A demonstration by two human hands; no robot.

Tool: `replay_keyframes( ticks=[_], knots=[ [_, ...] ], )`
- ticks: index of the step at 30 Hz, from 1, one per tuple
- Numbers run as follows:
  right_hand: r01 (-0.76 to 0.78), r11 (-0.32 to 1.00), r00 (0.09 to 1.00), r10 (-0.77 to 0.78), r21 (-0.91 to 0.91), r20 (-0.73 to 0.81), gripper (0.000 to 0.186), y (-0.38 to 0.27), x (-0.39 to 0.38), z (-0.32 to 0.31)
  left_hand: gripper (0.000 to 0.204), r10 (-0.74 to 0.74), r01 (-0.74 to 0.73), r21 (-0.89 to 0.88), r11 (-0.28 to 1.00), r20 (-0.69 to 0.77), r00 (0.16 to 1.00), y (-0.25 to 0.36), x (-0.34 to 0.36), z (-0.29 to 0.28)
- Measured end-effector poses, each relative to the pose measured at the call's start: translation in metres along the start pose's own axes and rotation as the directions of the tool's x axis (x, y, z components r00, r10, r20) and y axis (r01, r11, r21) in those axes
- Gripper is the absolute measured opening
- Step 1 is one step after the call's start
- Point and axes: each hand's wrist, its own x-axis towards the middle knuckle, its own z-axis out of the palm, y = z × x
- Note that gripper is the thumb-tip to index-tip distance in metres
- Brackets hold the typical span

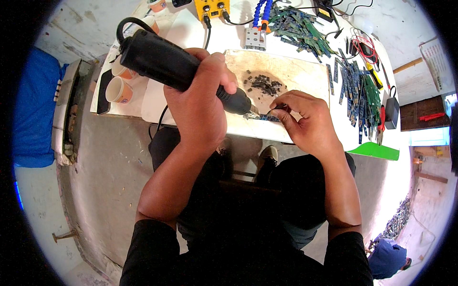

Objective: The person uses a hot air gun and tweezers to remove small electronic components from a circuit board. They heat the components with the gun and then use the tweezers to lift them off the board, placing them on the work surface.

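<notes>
My left hand is closed round a black hot-air gun, its nozzle angled down at a narrow circuit strip near the table's front edge. My right hand pinches a thin dark item beside the nozzle tip, probably tweezers, too small to make out clearly. Just beyond, a pile of small black components lies on a worn light board.
Cups and a phone sit left; a yellow station and metal holder behind. Strip piles, pliers and a black adapter lie rightward. A blue-clad person is at lower right.
</notes>
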Motion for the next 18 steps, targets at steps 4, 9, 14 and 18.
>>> replay_keyframes(
  ticks=[4, 9, 14, 18],
  knots=[
    [0.005, 1.000, 1.000, -0.005, 0.003, -0.005, 0.011, 0.0002, -0.0001, 0.0004, 0.011, -0.003, 0.003, 0.015, 1.000, -0.002, 1.000, 0.0012, -0.0004, 0.0010],
    [0.018, 1.000, 1.000, -0.018, 0.000, -0.006, 0.011, 0.0000, -0.0001, 0.0011, 0.012, 0.006, -0.007, 0.043, 0.999, 0.015, 1.000, 0.0012, -0.0003, 0.0000],
    [0.011, 1.000, 1.000, -0.011, 0.008, -0.006, 0.011, -0.0011, 0.0002, 0.0009, 0.013, 0.010, -0.010, 0.046, 0.999, 0.003, 1.000, 0.0003, -0.0006, 0.0005],
    [0.012, 1.000, 1.000, -0.012, 0.002, -0.006, 0.010, -0.0012, 0.0003, 0.0008, 0.013, -0.004, 0.004, 0.051, 0.999, 0.001, 1.000, 0.0015, -0.0012, 0.0024]
  ],
)
